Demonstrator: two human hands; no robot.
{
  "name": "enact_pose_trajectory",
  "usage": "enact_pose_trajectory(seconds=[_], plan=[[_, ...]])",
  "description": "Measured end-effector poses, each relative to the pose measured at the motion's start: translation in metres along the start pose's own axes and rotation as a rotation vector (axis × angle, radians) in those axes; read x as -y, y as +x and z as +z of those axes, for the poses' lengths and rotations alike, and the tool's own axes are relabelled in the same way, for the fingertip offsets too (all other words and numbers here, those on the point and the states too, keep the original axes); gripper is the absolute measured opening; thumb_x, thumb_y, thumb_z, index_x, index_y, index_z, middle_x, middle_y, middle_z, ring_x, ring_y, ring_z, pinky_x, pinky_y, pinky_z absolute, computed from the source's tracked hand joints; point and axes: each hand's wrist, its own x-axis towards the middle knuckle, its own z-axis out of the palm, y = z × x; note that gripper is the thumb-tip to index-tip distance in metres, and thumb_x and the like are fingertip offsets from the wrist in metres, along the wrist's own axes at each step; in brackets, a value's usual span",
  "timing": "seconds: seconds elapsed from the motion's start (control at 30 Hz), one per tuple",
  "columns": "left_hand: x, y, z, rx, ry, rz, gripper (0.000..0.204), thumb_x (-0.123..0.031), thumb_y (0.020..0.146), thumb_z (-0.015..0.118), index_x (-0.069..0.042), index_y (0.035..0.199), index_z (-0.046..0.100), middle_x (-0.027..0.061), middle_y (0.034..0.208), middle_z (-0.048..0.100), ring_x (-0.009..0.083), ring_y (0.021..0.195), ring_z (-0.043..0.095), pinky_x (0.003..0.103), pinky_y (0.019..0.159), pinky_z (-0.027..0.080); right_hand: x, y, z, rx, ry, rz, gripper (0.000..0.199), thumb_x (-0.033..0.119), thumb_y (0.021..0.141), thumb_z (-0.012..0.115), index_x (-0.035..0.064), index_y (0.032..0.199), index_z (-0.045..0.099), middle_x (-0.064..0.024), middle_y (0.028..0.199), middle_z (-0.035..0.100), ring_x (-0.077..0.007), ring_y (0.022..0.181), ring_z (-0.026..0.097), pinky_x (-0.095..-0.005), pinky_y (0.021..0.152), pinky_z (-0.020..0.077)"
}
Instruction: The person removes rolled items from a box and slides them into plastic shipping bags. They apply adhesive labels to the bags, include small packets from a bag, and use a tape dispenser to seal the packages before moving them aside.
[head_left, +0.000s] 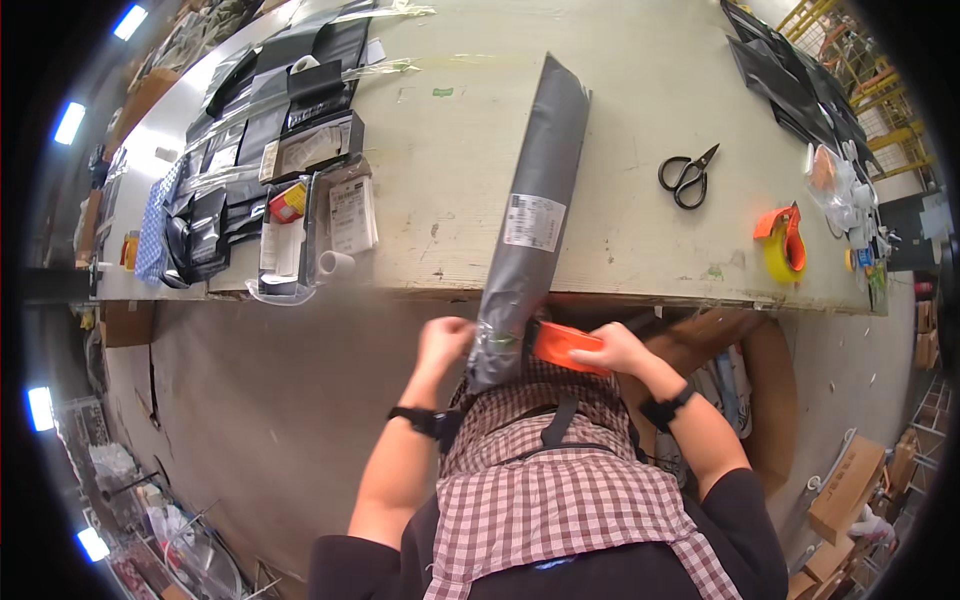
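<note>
Head view, overhead and fisheye.

Item: long grey plastic package (548, 160), narrow; upper length on the pale worktable (640, 255), lower end projecting past the near edge, in front of the wearer's body. White printed label (534, 222) at about its middle.

Item: left hand (447, 342), fingers curled in, just beside the package's lower end on its left side; fingertips blurred, so whether they pinch the plastic cannot be told. Dark watch at the wrist.

Item: right hand (618, 350), closed around an orange tape dispenser (568, 347), whose front end sits at the package's right side; contact between the two cannot be told. Dark band at the wrist.

Item: black-handled scissors (686, 188), lying on the table right of the package, blades pointing away to the upper right.

Item: second dispenser (782, 245), orange with yellow tape, near the right of the table's front edge.

Item: dark plastic bags (240, 135), in overlapping rows, table left; beside them, an open box (318, 148) of papers and a white roll (336, 264).

Item: checked apron (560, 500), worn over dark sleeves.
</note>
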Motion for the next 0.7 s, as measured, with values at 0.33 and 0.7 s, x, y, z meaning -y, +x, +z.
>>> enact_pose_trajectory(seconds=[0.33, 0.7], plan=[[-0.047, -0.056, 0.028, -0.11, 0.657, 0.189, 0.066, -0.049, 0.088, 0.047, 0.006, 0.122, 0.043, 0.0256, 0.111, 0.056, 0.037, 0.096, 0.058, 0.043, 0.081, 0.048, 0.082, -0.003, 0.013, -0.257, -0.304, -0.066, 0.051, 0.055, 0.073, 0.058, 0.0057, 0.068, 0.068, -0.0143, 0.058, 0.06, -0.0306, 0.057, 0.061, -0.0385, 0.056, 0.0492], [-0.029, -0.041, -0.039, -0.348, 0.278, 0.456, 0.052, -0.032, 0.073, 0.069, 0.004, 0.105, 0.051, 0.0204, 0.101, 0.057, 0.0329, 0.101, 0.054, 0.039, 0.086, 0.044, 0.163, 0.084, 0.015, -0.106, 0.182, -0.147, 0.05, 0.048, 0.079, 0.057, -0.0005, 0.073, 0.066, -0.0144, 0.057, 0.06, -0.0271, 0.054, 0.06, -0.0349, 0.054, 0.0465]])
